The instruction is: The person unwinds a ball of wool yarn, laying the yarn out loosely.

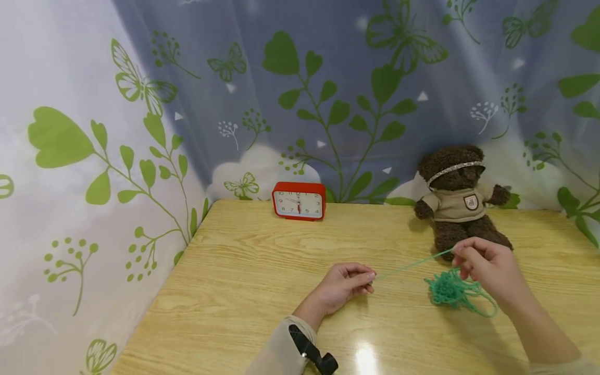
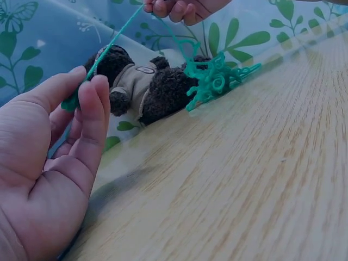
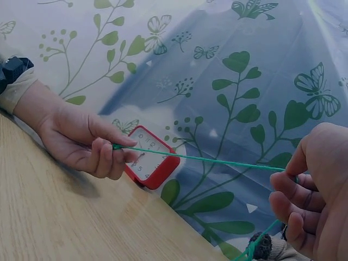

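A strand of green yarn runs straight between my two hands above the wooden table. My left hand pinches one end of it between thumb and fingers; a small green bit pokes out there in the left wrist view. Higher up on the right, my right hand pinches the strand between thumb and forefinger. From the right hand the yarn drops to a loose, tangled heap of green yarn, which lies on the table below with a loop trailing to the right.
A dark brown teddy bear in a beige shirt sits at the back right, close behind the yarn heap. A red alarm clock stands at the table's back edge. Patterned curtain hangs behind the wooden table.
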